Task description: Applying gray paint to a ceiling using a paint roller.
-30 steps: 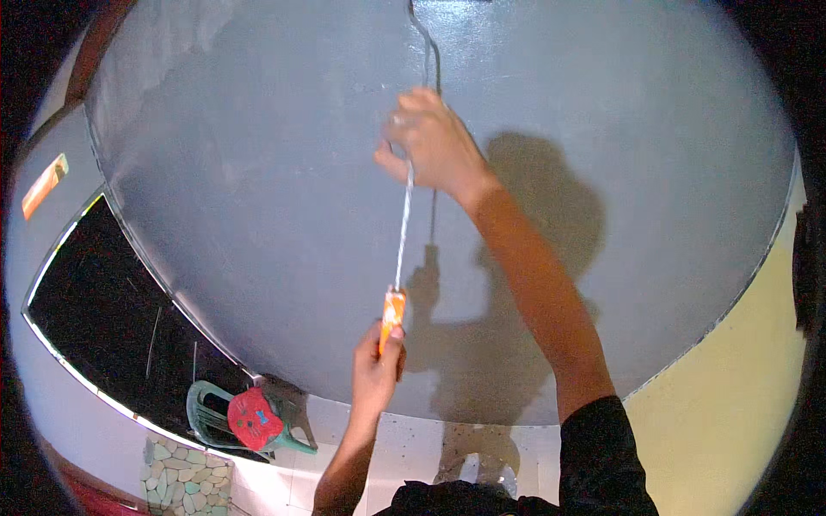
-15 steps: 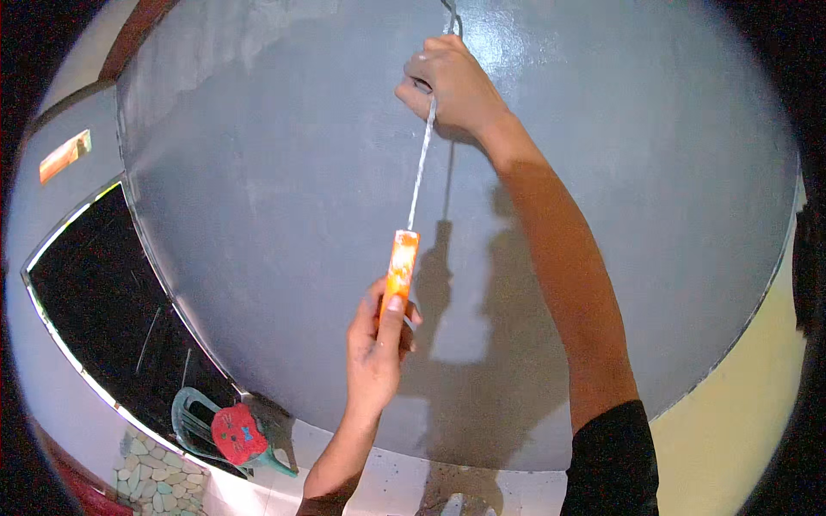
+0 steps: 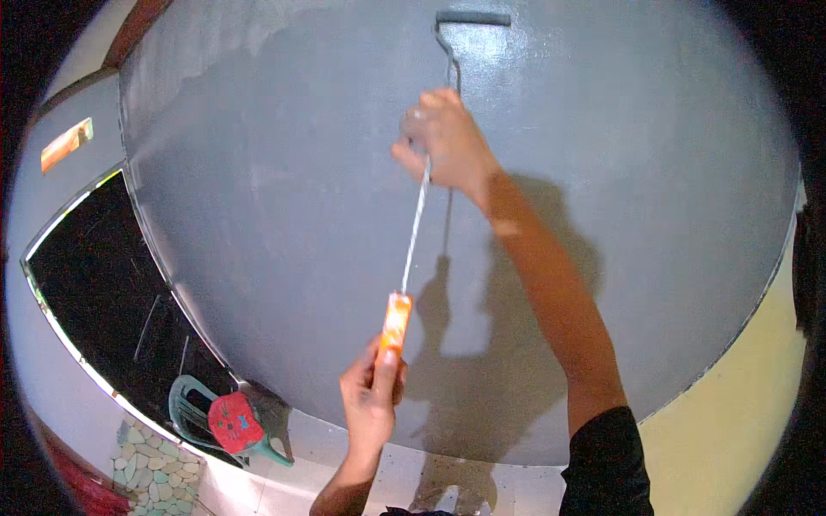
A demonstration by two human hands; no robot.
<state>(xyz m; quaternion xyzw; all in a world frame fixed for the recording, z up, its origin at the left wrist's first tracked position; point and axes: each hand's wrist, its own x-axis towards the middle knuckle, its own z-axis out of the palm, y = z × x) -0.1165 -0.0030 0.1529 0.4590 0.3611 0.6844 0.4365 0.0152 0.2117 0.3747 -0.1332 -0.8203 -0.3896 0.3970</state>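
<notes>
Grey wall looks mostly coated, roller head near the top.
Left hand grips the orange handle, right curls round the rod; a paler patch seems left.

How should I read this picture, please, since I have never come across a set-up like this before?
There is no machine here: you are looking at a person's own bare hands. The picture comes from the left of two fisheye cameras worn on the head, which is why straight edges look bent.

The left hand holds an orange handle. The right hand, slightly blurred, is closed around the pale rod above it. The rod leads up to a dark roller head, which appears to rest against the grey wall, beside a shiny patch. The person's shadow also falls on that wall. At lower left stands a green chair with a red cushion.
</notes>
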